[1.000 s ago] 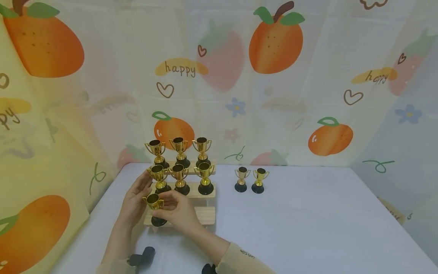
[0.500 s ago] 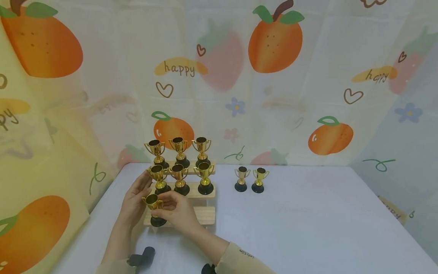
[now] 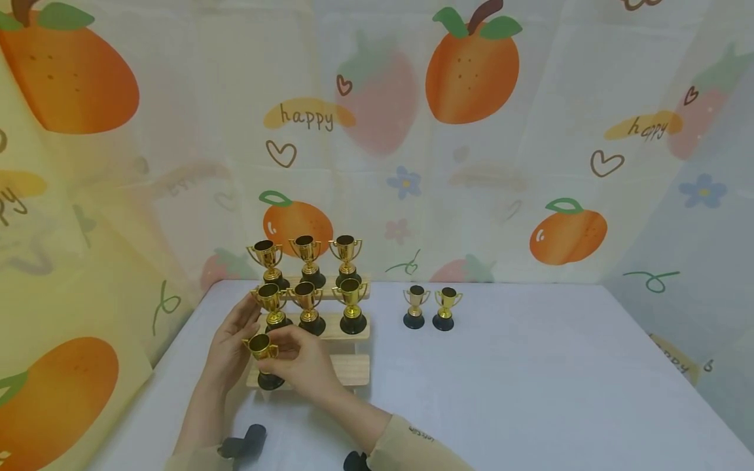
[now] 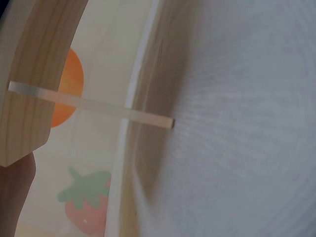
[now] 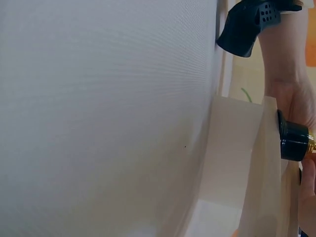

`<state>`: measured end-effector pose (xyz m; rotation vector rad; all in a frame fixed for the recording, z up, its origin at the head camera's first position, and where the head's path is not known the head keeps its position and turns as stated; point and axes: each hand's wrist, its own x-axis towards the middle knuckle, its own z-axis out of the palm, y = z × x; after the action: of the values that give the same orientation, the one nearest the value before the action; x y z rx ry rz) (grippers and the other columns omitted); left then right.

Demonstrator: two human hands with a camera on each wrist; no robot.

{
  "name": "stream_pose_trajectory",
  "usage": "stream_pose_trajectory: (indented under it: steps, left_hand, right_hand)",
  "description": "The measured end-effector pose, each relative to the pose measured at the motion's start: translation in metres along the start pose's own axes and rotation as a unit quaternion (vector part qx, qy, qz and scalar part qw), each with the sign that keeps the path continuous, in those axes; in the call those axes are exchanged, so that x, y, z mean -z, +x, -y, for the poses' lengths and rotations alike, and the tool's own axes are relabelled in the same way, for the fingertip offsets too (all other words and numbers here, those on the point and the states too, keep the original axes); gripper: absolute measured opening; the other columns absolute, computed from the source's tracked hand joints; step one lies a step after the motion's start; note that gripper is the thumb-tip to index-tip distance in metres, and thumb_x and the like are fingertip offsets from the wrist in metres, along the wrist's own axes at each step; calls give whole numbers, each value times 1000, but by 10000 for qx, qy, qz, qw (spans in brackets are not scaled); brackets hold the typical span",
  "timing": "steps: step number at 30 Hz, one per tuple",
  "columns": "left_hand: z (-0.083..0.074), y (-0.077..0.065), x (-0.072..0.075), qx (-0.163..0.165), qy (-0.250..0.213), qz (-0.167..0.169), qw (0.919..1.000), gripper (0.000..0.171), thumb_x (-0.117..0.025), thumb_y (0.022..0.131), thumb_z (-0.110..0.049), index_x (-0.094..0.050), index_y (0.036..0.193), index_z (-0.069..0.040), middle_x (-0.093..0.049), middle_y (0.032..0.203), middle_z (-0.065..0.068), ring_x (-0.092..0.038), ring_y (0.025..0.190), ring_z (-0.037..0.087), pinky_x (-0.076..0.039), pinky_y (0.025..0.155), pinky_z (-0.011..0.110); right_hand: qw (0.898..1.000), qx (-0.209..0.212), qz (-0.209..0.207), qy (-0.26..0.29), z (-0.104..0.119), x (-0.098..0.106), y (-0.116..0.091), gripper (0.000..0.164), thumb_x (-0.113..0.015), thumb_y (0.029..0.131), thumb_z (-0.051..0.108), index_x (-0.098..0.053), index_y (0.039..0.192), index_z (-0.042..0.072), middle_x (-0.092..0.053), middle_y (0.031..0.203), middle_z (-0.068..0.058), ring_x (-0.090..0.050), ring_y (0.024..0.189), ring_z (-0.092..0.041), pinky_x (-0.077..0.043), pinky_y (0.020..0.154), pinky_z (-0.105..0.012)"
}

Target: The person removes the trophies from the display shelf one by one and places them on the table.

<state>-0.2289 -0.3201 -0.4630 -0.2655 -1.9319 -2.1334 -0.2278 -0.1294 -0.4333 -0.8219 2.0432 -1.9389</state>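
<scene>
One glossy gold trophy [image 3: 260,347], two-handled, black-based, upright | hands: right hand [image 3: 306,365] pinching it; left hand [image 3: 231,343], fingers loose, beside shelf [image 3: 356,371]

There are nine trophies [image 3: 352,297], one stand [image 3: 355,371], one table [image 3: 501,392].

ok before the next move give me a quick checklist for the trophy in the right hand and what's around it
1. Right hand pinching the small gold trophy: ok
2. Trophy at the bottom shelf's left end: ok
3. Its base fully flat: cannot tell
4. Trophy released: not ok, thumb and fingers are on it
5. Left hand touching the shelf rack: cannot tell
6. Two trophies on the table, right of the rack, upright: ok
</scene>
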Motion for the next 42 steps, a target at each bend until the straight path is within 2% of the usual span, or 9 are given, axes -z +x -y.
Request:
stream_pose_trajectory:
  steps: [5, 12, 21, 28, 36, 42]
  left_hand:
    - [0, 0, 0, 20, 10, 21, 10000, 60, -40, 105, -6, -14, 159, -8, -24, 165, -6, -42, 126, -23, -37, 105, 3]
    - [-1, 1, 0, 81, 161, -13, 9998, 60, -42, 105, -8, -15, 159, -9, -19, 167, 0, -42, 127, -24, -36, 109, 5]
    - [-2, 0, 1, -38, 76, 83, 9999, 61, -41, 105, -7, -14, 159, -7, -16, 168, 3, -42, 127, -23, -37, 104, 2]
    - [0, 1, 2, -148, 39, 216, 9997, 60, -38, 105, -6, -11, 159, -6, -12, 168, 5, -39, 130, -22, -32, 114, 7]
    - [3, 3, 3, -422, -116, 311, 9986, 59, -38, 104, -2, -14, 158, -5, -26, 164, -7, -41, 131, -20, -35, 109, 4]
    - [5, 3, 4, -683, -325, 421, 9962, 58, -37, 103, 2, -17, 157, -4, -41, 151, -21, -42, 133, -16, -35, 110, 5]
  right_hand:
    - [10000, -3, -58, -58, 1, 0, -1, 35, -82, 80, 16, -69, 112, 15, -72, 108, 0, -64, 94, 5, -53, 83, -10]
    - [9999, -79, -153, -7, 1, 2, -2, 35, -82, 80, 16, -70, 112, 16, -72, 109, 1, -64, 93, 4, -54, 83, -10]
    - [9996, -175, -136, 166, 4, 7, -6, 36, -82, 79, 15, -70, 113, 15, -71, 112, 0, -67, 93, 2, -55, 83, -11]
    - [9995, -203, -75, 231, 10, 16, -15, 38, -81, 80, 12, -69, 116, 13, -71, 116, -4, -68, 94, -1, -56, 84, -13]
    - [9993, -62, -141, 339, 9, 26, -18, 40, -80, 80, 8, -67, 118, 8, -69, 119, -11, -71, 100, -13, -57, 86, -15]
    - [9990, -86, -120, 413, 9, 35, -23, 39, -80, 80, 7, -68, 117, 8, -70, 118, -14, -69, 99, -12, -56, 86, -14]
